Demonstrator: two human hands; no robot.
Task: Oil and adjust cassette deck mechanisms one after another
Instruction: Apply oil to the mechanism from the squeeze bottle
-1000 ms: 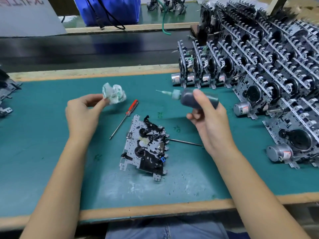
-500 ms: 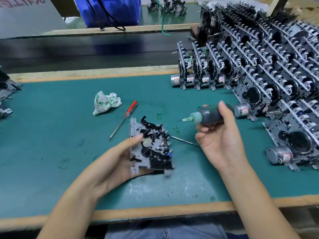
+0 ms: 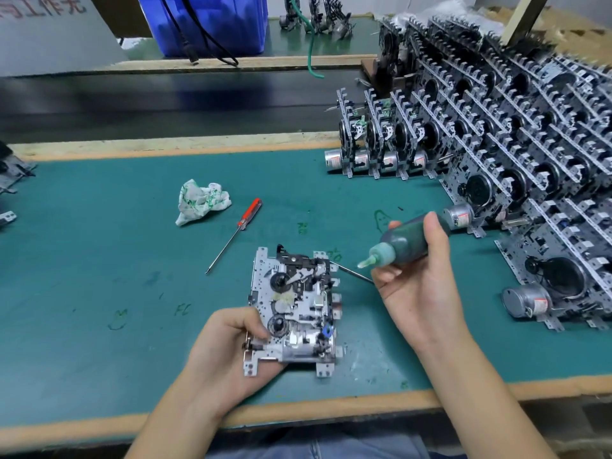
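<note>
Head view: at the near edge of the green-matted workbench (image 3: 82,260), the left hand (image 3: 228,352) grips the near-left corner of a silver metal cassette deck mechanism with black reels and levers (image 3: 294,309), thumb curled over its top face and fingers under it. The mechanism sits near the middle of the near edge, its far end lower toward the mat. Just to its right, the right hand (image 3: 420,293) is wrapped around a dark squeeze bottle of oil with a pale green nozzle (image 3: 402,243), thumb on the upper side, nozzle pointing left and down, apart from the mechanism's far-right corner. A thin metal rod (image 3: 352,272) lies on the mat under the nozzle, reaching from the mechanism toward the right palm.

Farther out, toward the middle of the bench, lies a slim screwdriver with a red handle (image 3: 236,233), and left of it a crumpled white cloth with green print (image 3: 200,202). Rows of upright silver deck mechanisms with round motors (image 3: 496,154) fill the right side and far-right corner. Beyond the far edge stands a blue plastic bin (image 3: 212,21).
</note>
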